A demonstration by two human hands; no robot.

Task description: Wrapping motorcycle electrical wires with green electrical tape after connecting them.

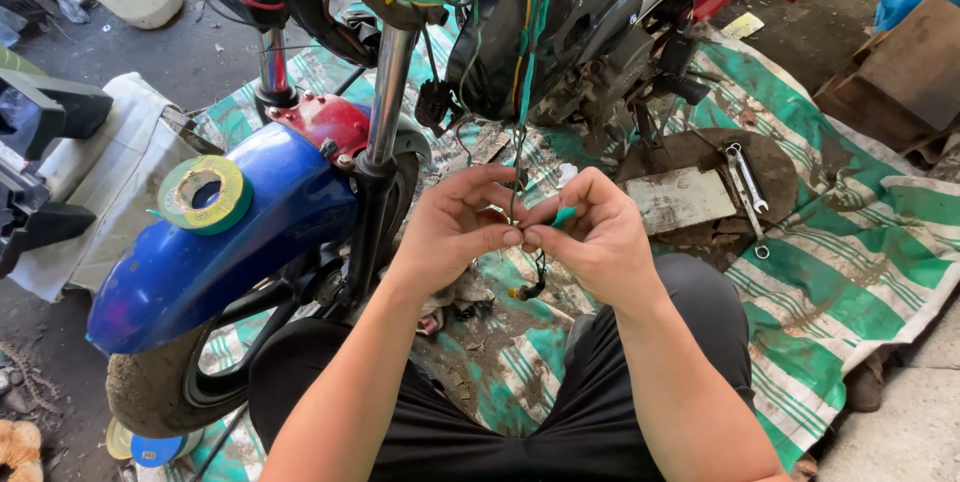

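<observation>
- A thin bundle of wires hangs from the motorcycle's open wiring and runs nearly straight up and down, its long axis vertical, its loose end pointing at the ground.
- The loose end carries one small dark connector, which dangles just below the two hands, over the gap between the person's knees.
- The left hand sits on the left of the wires, fingers curled, thumb and forefinger pressed together on the bundle.
- The right hand sits on the right of the wires, fingertips meeting those of the left hand; it pinches a short green piece, apparently tape, against the bundle.
- The wires pass between the two hands, touching both pairs of fingertips, so the pinch point lies near the bundle's lower end.
- One roll of green-and-yellow tape lies flat on the blue front mudguard, well to the left of the left hand.
- Two wrenches lie side by side on a round, dirty board, near a grey flat slab, to the right of the right hand.
- All this rests on one green-and-white striped tarp; the wrenches lie toward its far right part, the hands above its middle.
- One chrome fork tube stands upright just left of the wires.
</observation>
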